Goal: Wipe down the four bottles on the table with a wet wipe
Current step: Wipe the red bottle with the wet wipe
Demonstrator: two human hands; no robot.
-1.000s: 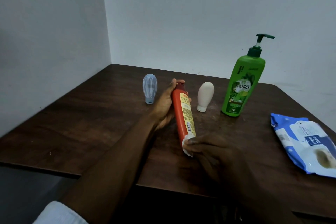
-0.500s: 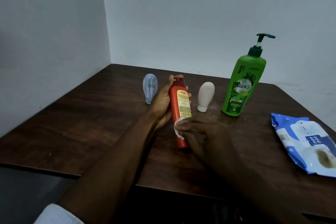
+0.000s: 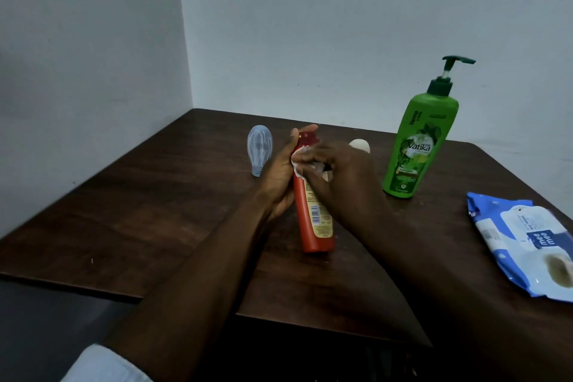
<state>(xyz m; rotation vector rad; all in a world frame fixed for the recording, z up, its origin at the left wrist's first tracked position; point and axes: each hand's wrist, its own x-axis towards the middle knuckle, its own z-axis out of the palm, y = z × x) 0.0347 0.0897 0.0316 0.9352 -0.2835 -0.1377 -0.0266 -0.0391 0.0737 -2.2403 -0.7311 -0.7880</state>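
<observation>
The red bottle [image 3: 313, 220] is held over the middle of the table [image 3: 148, 201], tilted with its cap pointing away from the person and its base toward them. Whether the base touches the wood cannot be told. The left hand [image 3: 279, 178] grips the upper half from the left side, palm against the bottle and fingertips curling over near the cap. The right hand [image 3: 339, 177] comes in from the right, its fingers bent and pressing a crumpled white wet wipe [image 3: 298, 166] against the bottle just below the cap. Both hands meet at that upper part, and the label and lower body are left uncovered.

The other 3 bottles stand upright farther back. A pale blue bottle [image 3: 259, 149] is just left of the left hand. A white bottle [image 3: 360, 145] is mostly hidden behind the right hand, only its rounded top showing. A green pump bottle [image 3: 417, 146] stands to the right, apart from the hands. A blue and white pack of wipes [image 3: 524, 245] lies flat at the table's right edge. A light sleeve [image 3: 102, 366] shows at the bottom left.
</observation>
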